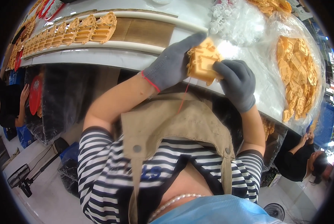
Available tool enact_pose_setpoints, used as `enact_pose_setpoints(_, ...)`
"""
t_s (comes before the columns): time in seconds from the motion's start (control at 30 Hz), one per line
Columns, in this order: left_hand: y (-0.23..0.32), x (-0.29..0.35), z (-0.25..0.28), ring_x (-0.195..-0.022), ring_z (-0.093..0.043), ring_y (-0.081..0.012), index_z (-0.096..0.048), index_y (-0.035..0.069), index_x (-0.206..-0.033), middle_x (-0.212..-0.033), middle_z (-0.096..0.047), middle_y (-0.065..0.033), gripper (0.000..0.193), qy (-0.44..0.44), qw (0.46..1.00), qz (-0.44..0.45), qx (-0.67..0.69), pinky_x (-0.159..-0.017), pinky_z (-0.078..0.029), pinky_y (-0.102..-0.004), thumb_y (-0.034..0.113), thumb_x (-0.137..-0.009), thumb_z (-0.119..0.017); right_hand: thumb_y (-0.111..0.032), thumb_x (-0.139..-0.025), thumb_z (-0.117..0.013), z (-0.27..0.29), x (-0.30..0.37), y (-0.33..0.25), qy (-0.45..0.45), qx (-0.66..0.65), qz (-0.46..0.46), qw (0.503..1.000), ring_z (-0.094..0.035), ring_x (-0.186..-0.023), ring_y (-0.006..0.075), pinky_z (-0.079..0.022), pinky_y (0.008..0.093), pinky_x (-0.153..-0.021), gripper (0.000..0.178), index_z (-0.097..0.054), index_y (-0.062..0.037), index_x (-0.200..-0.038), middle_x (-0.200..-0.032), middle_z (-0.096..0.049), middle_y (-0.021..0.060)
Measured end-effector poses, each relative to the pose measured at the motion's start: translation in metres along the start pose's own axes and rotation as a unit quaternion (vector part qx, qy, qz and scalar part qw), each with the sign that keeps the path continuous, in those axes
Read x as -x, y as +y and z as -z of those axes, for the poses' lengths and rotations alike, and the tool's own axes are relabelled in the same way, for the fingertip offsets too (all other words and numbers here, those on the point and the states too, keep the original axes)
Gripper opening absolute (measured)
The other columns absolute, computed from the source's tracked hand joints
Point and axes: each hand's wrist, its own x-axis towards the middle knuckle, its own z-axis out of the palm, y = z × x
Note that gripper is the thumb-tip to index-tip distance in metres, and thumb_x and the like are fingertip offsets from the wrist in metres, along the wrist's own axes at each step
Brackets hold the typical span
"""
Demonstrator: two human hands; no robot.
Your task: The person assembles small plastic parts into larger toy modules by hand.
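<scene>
Both my hands wear grey knit gloves and meet over the edge of a white table (99,56). My left hand (172,63) grips an orange moulded plastic part (201,59) from its left side, fingers stretched over its top. My right hand (237,80) clasps the same part from the right and below. The part is held a little above the table edge. A thin red thread (182,99) hangs down from under it toward my tan apron.
A row of orange parts (73,31) lies along a white-railed track at the back left. A clear bag of orange parts (297,71) sits at the right, a bag of white parts (234,18) behind. Other people are at the left edge (10,104) and lower right (305,160). A fan (19,177) stands on the floor.
</scene>
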Motion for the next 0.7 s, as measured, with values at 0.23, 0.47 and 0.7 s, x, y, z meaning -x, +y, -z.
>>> enact_pose_setpoints(0.23, 0.008, -0.002, 0.023, -0.096, -0.062, -0.0273, -0.051, 0.001, -0.125, -0.110, -0.060, -0.0178, 0.038, -0.044, 0.696, -0.328, -0.637, -0.082, -0.053, -0.0329, 0.004, -0.088, -0.060, 0.000, -0.069, -0.062, 0.001, -0.009, -0.007, -0.082, -0.042, -0.021, 0.996, -0.060, -0.078, 0.0224, -0.052, 0.0317, -0.064, 0.038, -0.063, -0.0119, -0.104, -0.092, -0.062, 0.0043)
enact_pose_setpoints(0.47, 0.006, 0.004, -0.012, -0.101, -0.061, -0.0176, -0.050, 0.000, -0.127, -0.115, -0.060, -0.0122, 0.047, 0.031, 0.898, -0.149, -0.414, -0.083, -0.052, -0.0290, 0.005, -0.084, -0.068, -0.036, -0.097, -0.045, -0.030, -0.013, 0.000, 0.224, -0.305, -0.317, 0.870, -0.058, -0.079, 0.0168, -0.048, 0.0264, -0.068, 0.039, -0.059, -0.0010, -0.104, -0.092, -0.063, 0.0091)
enact_pose_setpoints(0.7, -0.005, 0.011, -0.015, -0.104, -0.061, -0.0193, -0.047, 0.000, -0.131, -0.121, -0.058, -0.0149, 0.056, -0.077, 0.752, -0.359, -0.548, -0.087, -0.051, -0.0299, 0.006, -0.081, -0.071, -0.063, -0.094, -0.029, -0.040, -0.035, -0.028, 0.278, -0.317, -0.352, 0.835, -0.044, -0.068, 0.0121, -0.038, 0.0258, -0.064, 0.064, -0.052, -0.0041, -0.083, -0.076, -0.049, 0.0030)
